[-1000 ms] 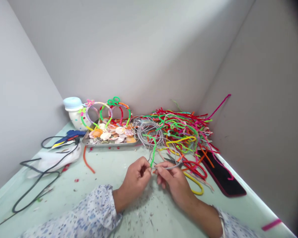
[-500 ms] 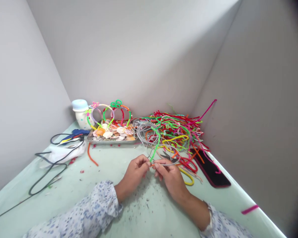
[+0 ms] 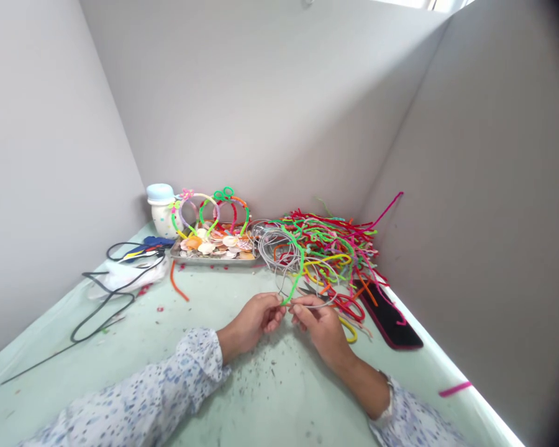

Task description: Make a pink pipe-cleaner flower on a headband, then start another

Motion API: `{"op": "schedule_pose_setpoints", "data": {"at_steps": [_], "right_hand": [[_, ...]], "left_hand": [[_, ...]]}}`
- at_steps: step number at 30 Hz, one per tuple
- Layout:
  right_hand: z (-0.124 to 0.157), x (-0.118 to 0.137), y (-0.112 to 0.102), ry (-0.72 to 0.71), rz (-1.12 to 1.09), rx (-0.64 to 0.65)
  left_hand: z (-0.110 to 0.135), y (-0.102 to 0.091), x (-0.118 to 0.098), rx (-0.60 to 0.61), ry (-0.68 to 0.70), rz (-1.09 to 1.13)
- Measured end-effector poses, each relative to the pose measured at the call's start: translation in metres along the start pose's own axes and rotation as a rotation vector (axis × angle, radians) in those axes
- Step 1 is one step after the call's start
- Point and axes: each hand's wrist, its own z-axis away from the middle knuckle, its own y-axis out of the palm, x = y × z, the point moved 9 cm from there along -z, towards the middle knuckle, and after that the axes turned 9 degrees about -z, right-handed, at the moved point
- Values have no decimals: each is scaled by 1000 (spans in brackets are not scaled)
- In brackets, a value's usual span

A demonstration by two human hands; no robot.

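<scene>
My left hand [image 3: 256, 320] is closed, with thumb and forefinger pinching the lower end of a bright green pipe cleaner [image 3: 300, 264]. That pipe cleaner curves up and away over a coil of grey wire [image 3: 271, 243]. Just to the right, my right hand [image 3: 323, 326] pinches a strand of the grey wire at its fingertips. The fingertips of both hands are close together above the table, and what lies between them is too small to make out fully. Scissors with red handles [image 3: 351, 307] lie beyond my right hand, partly under wire and pipe cleaners.
A heap of coloured pipe cleaners [image 3: 333, 239] fills the back right, beside a dark phone [image 3: 395, 323]. A metal tray [image 3: 214, 261] holds shells and pipe-cleaner rings. At left are a lidded white jar [image 3: 163, 217], a black cable [image 3: 81, 323] and a plastic bag [image 3: 125, 276].
The view has shifted slightly. The green pipe cleaner's lower end now bends toward my left fingertips, and the orange bit seen between my hands is no longer visible. Both hands stay close together.
</scene>
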Motion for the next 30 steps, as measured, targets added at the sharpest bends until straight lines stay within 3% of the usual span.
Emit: {"op": "schedule_pose_setpoints", "data": {"at_steps": [4,10,12,19,30], "right_hand": [[0,-3,1,32,-64,10],[4,-13,6,83,135,38],[6,-4,6,-4,271,23],[8,47,9,-538,616,33],[-19,35,22,-671,738,263]], "left_hand": [[4,8,-1,22,1,20],[-1,0,-6,-29,40,36],[-3,-5,-6,-60,46,36],[0,-6,-5,-78,26,17],[-11,-13,-1,-101,5,11]]}}
